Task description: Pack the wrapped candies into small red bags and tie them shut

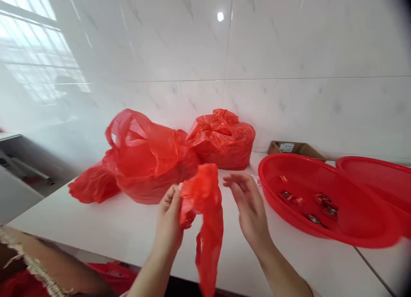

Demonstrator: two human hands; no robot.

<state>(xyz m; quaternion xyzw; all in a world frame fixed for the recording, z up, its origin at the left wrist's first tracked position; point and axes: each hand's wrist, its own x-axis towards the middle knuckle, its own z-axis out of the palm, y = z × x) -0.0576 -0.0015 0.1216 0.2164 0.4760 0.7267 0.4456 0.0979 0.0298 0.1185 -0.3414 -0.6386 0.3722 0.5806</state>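
Note:
My left hand [169, 220] is closed on an empty red plastic bag [205, 220] that hangs limp over the white table's front edge. Just to the bag's right, my right hand [248, 207] hovers with its fingers spread and holds nothing. Behind the hands, a large stuffed red bag [147, 160] with open handles rests on the table. A second, tied red bag [223, 138] stands by the wall.
A shallow red plastic basket [353, 228] at the right holds several small wrapped items [323, 200]. Another red basket [379, 175] lies behind it, and a small cardboard box [293, 148] sits by the tiled wall. The white table [105, 228] ends near me.

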